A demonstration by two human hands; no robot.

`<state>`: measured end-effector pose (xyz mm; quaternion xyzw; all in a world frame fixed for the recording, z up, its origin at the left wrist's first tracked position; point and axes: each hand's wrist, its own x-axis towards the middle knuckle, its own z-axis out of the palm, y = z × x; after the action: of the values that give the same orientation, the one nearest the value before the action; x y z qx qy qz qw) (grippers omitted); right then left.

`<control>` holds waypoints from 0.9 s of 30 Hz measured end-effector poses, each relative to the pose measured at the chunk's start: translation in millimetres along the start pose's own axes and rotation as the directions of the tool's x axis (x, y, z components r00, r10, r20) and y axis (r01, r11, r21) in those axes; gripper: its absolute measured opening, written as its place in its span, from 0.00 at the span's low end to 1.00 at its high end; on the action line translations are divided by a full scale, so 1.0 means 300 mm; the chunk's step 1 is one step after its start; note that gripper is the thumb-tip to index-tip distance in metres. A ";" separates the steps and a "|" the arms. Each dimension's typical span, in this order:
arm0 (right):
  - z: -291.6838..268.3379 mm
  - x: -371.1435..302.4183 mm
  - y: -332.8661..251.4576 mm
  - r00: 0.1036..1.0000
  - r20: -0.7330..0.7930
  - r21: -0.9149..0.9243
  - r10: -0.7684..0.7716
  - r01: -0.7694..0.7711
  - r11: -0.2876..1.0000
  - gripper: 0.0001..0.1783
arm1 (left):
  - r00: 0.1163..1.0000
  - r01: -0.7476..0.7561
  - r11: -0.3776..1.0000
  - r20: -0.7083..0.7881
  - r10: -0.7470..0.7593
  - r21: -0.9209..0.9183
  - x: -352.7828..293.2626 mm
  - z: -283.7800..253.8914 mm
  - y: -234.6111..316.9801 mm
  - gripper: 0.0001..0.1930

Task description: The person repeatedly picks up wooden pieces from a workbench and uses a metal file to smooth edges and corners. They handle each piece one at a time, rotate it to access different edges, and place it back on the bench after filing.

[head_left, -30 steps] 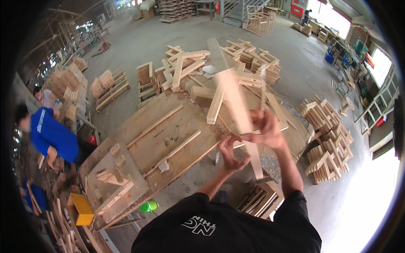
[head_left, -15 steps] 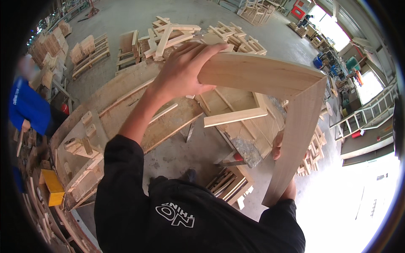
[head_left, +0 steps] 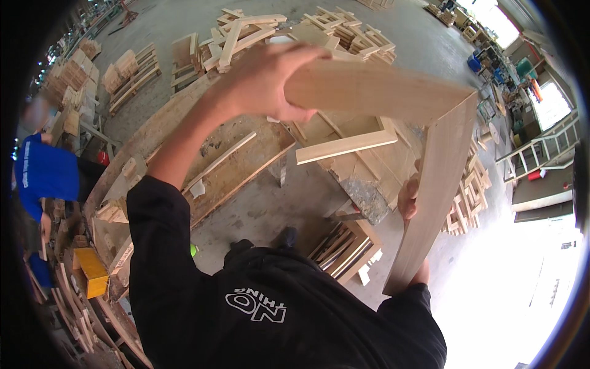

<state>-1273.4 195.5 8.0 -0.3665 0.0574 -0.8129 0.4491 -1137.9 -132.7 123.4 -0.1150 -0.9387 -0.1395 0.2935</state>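
I hold up an L-shaped wooden frame piece, two flat boards meeting at a mitred corner at the upper right. My left hand is wrapped round the far end of the upper board, thumb below and fingers above. The other board slopes down toward my right side, and my right hand grips it from behind; only some of those fingers show past its edge. Beneath the raised piece, a second L-shaped wooden piece lies on a worn worktable.
Stacked wooden frame pieces lie beyond the table. A long wooden bench stands to the left, near a yellow box. More frames lean low by my feet. A person in a blue shirt is at far left; a ladder is at right.
The view has shifted, so the bench, table and stacks sit differently in the picture. My left hand appears slightly higher and blurred. Both hands keep hold of the L-shaped piece.
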 end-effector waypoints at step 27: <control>-0.314 0.251 -0.267 0.528 -0.156 -0.854 -0.835 -0.497 -0.155 0.30 | 0.573 0.714 0.539 -0.070 -0.816 -0.447 -0.176 0.380 -0.584 0.26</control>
<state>-1414.3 162.5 14.5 -0.1466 0.7635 -0.5844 -0.2327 -1207.0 -265.8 -31.3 0.2784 -0.7980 -0.4431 0.2989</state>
